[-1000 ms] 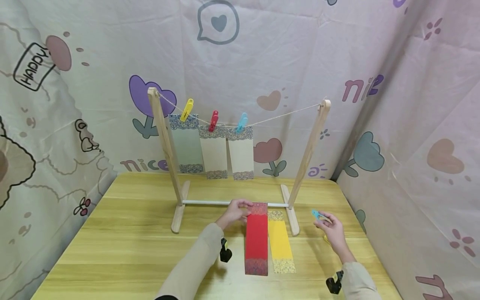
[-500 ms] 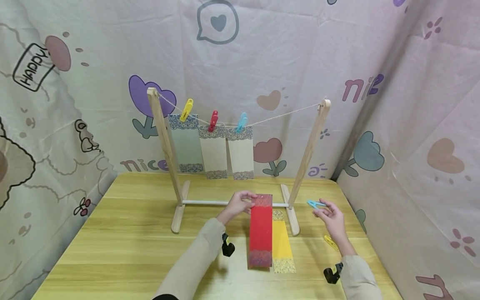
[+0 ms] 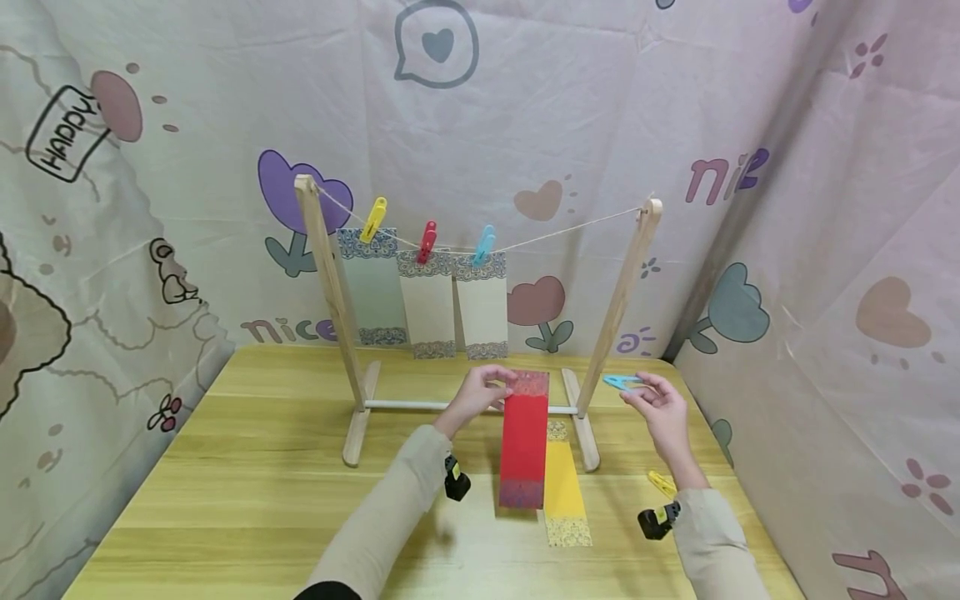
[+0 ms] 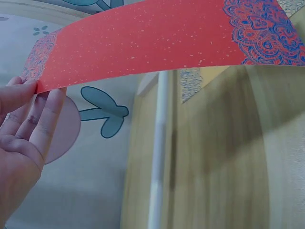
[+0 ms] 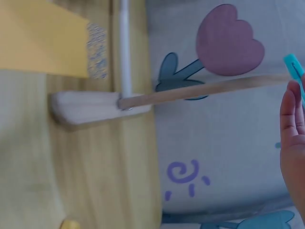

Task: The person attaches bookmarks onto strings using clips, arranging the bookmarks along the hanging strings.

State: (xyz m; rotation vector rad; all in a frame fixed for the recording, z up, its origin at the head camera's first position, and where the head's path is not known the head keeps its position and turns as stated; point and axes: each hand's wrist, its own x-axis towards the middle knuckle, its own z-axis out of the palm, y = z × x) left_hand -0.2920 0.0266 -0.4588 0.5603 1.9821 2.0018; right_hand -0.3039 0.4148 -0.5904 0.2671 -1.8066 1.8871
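Note:
My left hand (image 3: 477, 395) pinches the upper left corner of a red paper strip (image 3: 524, 442) with patterned ends. In the left wrist view the strip (image 4: 143, 43) is raised over the table, bowing slightly, thumb on one face and fingers behind. My right hand (image 3: 663, 417) pinches a light blue clothespin (image 3: 621, 382) by its handle end, right of the rack's right post; the clothespin (image 5: 294, 67) shows at the edge of the right wrist view. Beneath and right of the red strip, a yellow paper strip (image 3: 564, 483) lies on the table.
A wooden rack (image 3: 618, 308) carries a sagging string (image 3: 577, 227). Three pale strips hang from it by a yellow clothespin (image 3: 373, 220), a red clothespin (image 3: 427, 242) and a blue clothespin (image 3: 483, 245). Another yellow clothespin (image 3: 662, 483) lies on the table (image 3: 247, 467) by my right wrist.
My left hand has lifted the red strip up off the table and slightly right. My right hand has moved up and a little left with the blue clothespin, uncovering the yellow one.

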